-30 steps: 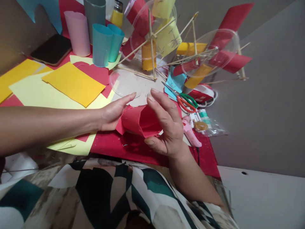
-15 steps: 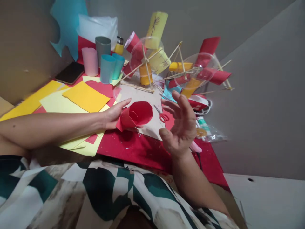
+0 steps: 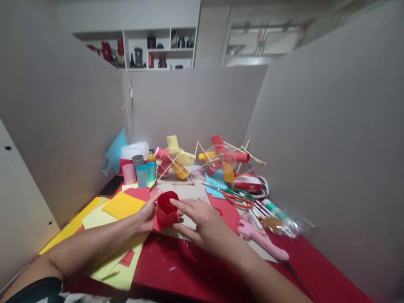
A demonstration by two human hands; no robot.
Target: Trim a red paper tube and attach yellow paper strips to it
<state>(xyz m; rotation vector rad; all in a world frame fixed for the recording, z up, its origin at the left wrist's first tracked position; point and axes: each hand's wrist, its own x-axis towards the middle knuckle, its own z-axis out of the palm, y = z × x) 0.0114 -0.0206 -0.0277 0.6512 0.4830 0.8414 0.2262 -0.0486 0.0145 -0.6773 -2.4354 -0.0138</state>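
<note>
A red paper cup (image 3: 168, 213), rolled from a sheet and open at the top, stands tilted in my left hand (image 3: 148, 213). My left fingers and thumb wrap round its left side and underneath. My right hand (image 3: 202, 219) grips the cup's right side, index finger at the rim and thumb lower on the outer wall. Part of the scissors' red handle (image 3: 218, 210) shows just beyond my right hand. Behind the cup lies a grey-white board (image 3: 186, 191).
Two stick-frame wheels with paper tubes, one on the left (image 3: 173, 158) and one on the right (image 3: 222, 158), stand at the back. Paper cups (image 3: 142, 176), a phone (image 3: 111, 186) and yellow sheets (image 3: 123, 205) lie left. A pink glue gun (image 3: 261, 242) and pliers (image 3: 240, 198) lie right. Grey panels surround the table.
My right hand has come in from the right and now touches the red cup; before, it was raised and apart from it. The view has tilted up, showing shelves behind the panel.
</note>
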